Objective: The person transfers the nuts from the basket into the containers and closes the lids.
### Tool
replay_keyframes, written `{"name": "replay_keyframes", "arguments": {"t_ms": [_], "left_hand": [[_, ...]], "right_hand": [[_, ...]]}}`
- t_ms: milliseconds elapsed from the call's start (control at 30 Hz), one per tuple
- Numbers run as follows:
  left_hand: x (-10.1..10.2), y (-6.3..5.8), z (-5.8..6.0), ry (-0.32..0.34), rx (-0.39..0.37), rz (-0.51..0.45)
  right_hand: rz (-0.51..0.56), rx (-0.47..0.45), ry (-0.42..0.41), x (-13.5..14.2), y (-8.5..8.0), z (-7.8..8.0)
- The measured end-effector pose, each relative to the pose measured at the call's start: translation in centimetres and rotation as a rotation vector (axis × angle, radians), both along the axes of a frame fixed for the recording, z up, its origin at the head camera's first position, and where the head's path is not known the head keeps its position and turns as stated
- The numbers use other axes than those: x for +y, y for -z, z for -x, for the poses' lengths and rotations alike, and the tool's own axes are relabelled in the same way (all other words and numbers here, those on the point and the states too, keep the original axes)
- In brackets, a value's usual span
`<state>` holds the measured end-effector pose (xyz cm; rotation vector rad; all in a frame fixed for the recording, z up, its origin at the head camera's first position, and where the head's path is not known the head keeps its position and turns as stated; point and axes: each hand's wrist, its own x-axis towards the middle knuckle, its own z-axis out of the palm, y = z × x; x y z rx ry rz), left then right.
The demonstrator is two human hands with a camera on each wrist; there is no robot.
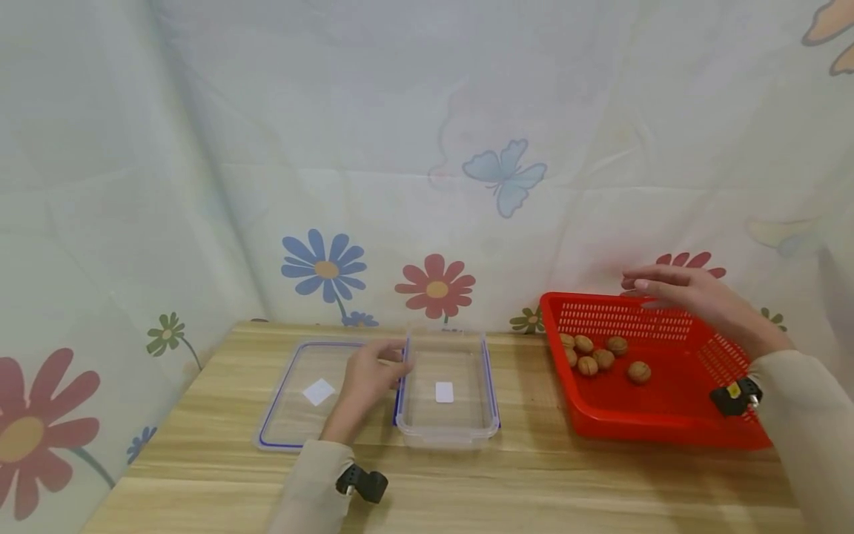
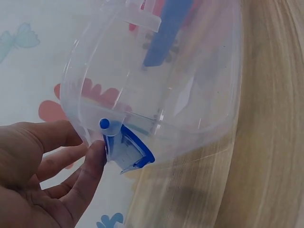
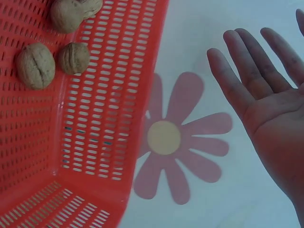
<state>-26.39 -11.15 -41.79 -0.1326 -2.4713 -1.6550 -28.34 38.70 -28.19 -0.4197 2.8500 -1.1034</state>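
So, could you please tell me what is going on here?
A person's left hand holds the near-left side of a clear container, whose lid lies to its left on the wooden table. Their right hand is raised at the red basket, fingers extended and holding nothing. Several walnuts are in the basket; none show in the container.

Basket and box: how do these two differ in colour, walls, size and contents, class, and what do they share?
The basket is red; the box is clear with blue edging.
The basket has slotted walls; the box's are solid.
The basket is wider than the box.
Walnuts lie in the basket; none show in the box.
Both stand open-topped on the table.
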Motion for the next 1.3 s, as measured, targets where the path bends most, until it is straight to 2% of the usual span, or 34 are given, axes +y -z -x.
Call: {"name": "replay_keyframes", "arguments": {"t_ms": [233, 400, 600, 767, 967, 1300], "left_hand": [[-0.2, 0.4, 0.2, -0.003, -0.044, -0.028], [-0.3, 0.6, 0.4, 0.003, -0.076, -0.051], [-0.2, 0.6, 0.4, 0.005, -0.079, -0.045], [-0.2, 0.5, 0.3, 0.008, -0.066, -0.047], [-0.2, 0.7, 0.3, 0.007, -0.06, -0.062], [-0.3, 0.8, 0.4, 0.008, -0.033, -0.063]], "right_hand": [[0.037, -0.029, -0.008, 0.8, 1.0, 1.4], [0.02, -0.054, -0.007, 1.6, 1.9, 2.1], [-0.008, -0.048, -0.015, 2.7, 3.5, 2.3], [-0.023, -0.053, -0.055, 3.7, 5.0, 2.7], [0.019, -0.162, -0.095, 4.6, 6.4, 3.2], [-0.015, -0.337, -0.084, 5.4, 8.1, 3.7]]}}
